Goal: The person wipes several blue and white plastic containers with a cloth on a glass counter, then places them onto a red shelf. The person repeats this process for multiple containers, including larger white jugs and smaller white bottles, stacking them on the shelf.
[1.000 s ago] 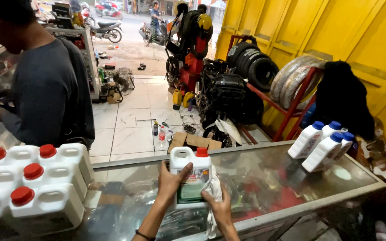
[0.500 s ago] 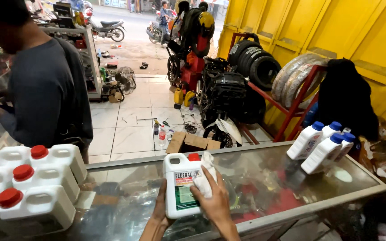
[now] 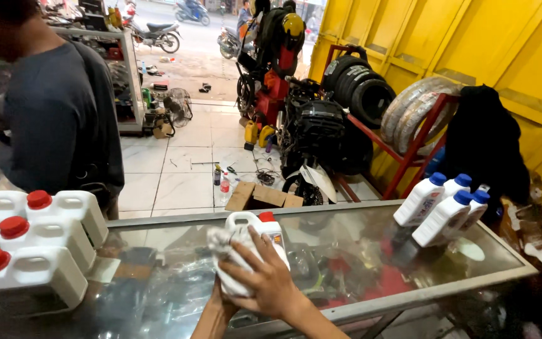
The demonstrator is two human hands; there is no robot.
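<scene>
Head view: hands (image 3: 265, 276) clasp white jug (image 3: 252, 229).

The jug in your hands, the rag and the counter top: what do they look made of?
Jug: likely matte white plastic, opaque moulded body, red screw cap. Rag: soft whitish cloth, crumpled under the right hand. Counter top: glass in a metal frame; it reflects, and goods show through below.
</scene>
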